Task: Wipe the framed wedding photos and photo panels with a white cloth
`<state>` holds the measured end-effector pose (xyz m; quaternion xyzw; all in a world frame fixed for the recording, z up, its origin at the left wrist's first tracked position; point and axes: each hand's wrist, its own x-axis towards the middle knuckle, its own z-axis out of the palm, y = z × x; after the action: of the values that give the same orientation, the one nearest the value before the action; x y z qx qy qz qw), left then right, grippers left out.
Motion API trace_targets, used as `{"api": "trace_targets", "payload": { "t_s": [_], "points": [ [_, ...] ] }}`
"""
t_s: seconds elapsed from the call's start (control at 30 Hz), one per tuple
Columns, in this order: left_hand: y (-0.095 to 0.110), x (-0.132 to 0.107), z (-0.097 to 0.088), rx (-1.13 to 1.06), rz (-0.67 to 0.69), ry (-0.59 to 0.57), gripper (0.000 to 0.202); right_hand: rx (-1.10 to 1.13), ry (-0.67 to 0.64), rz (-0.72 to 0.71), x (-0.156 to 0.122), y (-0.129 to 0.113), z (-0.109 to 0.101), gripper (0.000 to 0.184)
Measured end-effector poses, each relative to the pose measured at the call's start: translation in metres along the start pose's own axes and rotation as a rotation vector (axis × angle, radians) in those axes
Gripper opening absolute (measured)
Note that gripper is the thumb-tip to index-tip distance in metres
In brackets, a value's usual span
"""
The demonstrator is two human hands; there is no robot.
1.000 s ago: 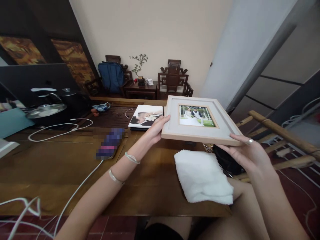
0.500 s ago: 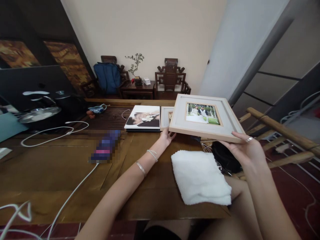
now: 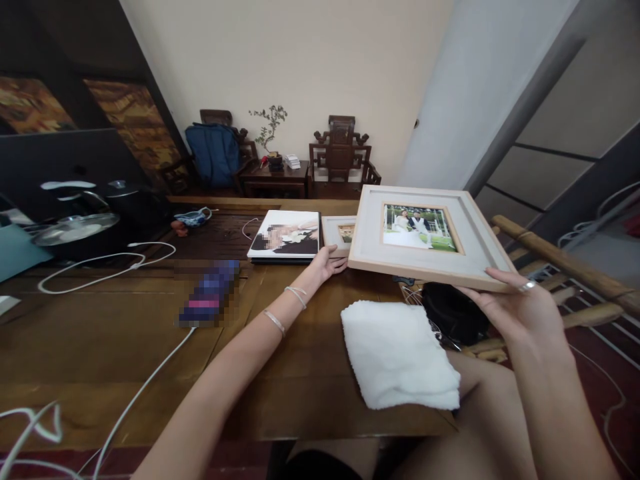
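Note:
My right hand [image 3: 533, 313] grips the lower right corner of a large pale wood picture frame [image 3: 370, 233], thumb on top and fingers beneath. The frame is tilted above the table and holds a photo of two people outdoors. My left hand [image 3: 330, 263], with bangles on its wrist, is open at the front edge of a smaller picture frame [image 3: 330, 229], close to the large frame's left corner. I cannot tell whether it touches the smaller frame, which the large one partly covers. A folded white towel [image 3: 400, 353] lies near the table's front edge.
A photo album [image 3: 285, 235] lies left of the smaller frame. A phone [image 3: 210, 293] with a white cable lies on the wooden table [image 3: 280, 373]. A black pouch [image 3: 450, 313] sits near the right edge. A pot [image 3: 75, 233] stands at left, a wooden chair rail [image 3: 565, 257] at right.
The large picture frame has moved right with my right hand. My left hand is now apart from its corner and sits slightly further left, and more of the smaller frame shows.

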<state>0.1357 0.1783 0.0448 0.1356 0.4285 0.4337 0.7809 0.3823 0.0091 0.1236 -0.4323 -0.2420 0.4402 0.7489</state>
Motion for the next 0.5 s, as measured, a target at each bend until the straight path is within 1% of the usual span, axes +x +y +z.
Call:
{"api": "trace_targets", "payload": {
  "t_s": [0.13,0.27,0.33,0.4,0.5],
  "points": [
    [0.0,-0.011,0.002,0.033,0.04,-0.077,0.028,0.007,0.009,-0.032,0.0,-0.009,-0.002,0.031],
    [0.01,-0.035,-0.006,0.042,0.101,-0.19,0.021,0.029,-0.029,-0.112,-0.003,-0.021,-0.004,0.036],
    [0.021,-0.053,-0.014,0.039,0.13,-0.238,0.021,0.047,-0.059,-0.15,-0.004,-0.026,-0.001,0.035],
    [0.032,-0.075,-0.022,0.031,0.172,-0.257,0.02,0.071,-0.068,-0.184,-0.004,-0.03,0.002,0.035],
    [0.044,-0.113,-0.041,0.039,0.297,-0.253,0.024,0.121,-0.043,-0.201,0.0,-0.032,0.004,0.036]
  ]
}}
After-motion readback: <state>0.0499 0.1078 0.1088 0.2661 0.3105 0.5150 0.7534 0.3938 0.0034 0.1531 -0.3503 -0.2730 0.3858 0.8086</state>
